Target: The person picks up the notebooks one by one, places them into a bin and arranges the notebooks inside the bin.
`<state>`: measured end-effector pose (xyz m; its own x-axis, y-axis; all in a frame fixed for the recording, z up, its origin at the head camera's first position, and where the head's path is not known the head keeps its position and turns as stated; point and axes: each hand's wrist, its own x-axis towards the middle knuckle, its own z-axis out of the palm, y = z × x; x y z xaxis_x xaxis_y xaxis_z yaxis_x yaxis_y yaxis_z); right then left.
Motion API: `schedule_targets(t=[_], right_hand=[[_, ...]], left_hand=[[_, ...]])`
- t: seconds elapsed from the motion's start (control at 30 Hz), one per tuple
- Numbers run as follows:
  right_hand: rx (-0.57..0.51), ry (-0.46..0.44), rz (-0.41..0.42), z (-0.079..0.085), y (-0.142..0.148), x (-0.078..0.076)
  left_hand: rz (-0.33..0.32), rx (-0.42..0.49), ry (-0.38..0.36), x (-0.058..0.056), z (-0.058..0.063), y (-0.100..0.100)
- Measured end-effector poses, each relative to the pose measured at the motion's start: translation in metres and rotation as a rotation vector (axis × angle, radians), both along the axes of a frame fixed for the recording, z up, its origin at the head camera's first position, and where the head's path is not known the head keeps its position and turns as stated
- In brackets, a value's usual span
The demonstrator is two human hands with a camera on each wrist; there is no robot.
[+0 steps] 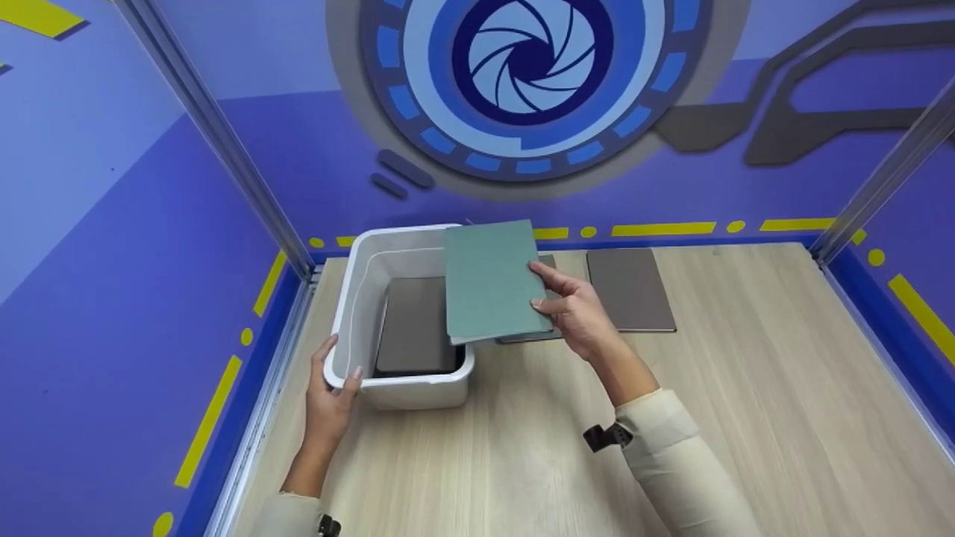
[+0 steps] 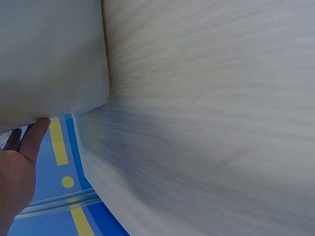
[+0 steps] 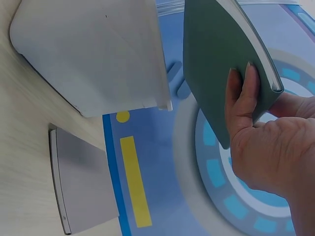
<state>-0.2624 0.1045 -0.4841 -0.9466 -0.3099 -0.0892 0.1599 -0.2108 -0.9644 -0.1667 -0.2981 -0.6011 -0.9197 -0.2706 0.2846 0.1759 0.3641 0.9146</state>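
A green hardcover notebook (image 1: 492, 283) hangs in the air by the right side of a white plastic bin (image 1: 414, 395). My right hand (image 1: 578, 309) pinches it by its right edge, thumb on top and fingers beneath; in the right wrist view those fingers (image 3: 241, 96) lie along the green cover. At the bin's near left corner my left hand (image 1: 332, 399) grips the rim, thumb over the edge and fingers outside. Inside the bin lies a grey-brown notebook (image 1: 418, 324). The left wrist view shows the bin's outer wall (image 2: 54, 54) with fingertips against it.
On the wooden table (image 1: 753, 388), a grey-brown notebook (image 1: 630, 287) lies at the back right. Another notebook (image 1: 531, 337) is mostly hidden beneath the raised green one. Blue printed walls (image 1: 746, 194) and metal corner posts (image 1: 216, 134) bound the table.
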Motion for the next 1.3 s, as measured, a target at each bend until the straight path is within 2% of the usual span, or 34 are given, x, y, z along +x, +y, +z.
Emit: schedule_targets(t=[0.23, 0.77, 1.3], right_hand=[[-0.004, -0.007, 0.013, -0.004, -0.010, -0.003], [-0.008, -0.007, 0.026, -0.006, -0.039, -0.009], [0.005, -0.068, 0.003, -0.009, -0.076, -0.010]], left_hand=[[-0.020, 0.028, 0.030, -0.002, -0.002, 0.003], [-0.027, 0.032, 0.011, -0.002, 0.001, 0.003], [-0.029, 0.020, -0.014, 0.001, 0.002, 0.000]])
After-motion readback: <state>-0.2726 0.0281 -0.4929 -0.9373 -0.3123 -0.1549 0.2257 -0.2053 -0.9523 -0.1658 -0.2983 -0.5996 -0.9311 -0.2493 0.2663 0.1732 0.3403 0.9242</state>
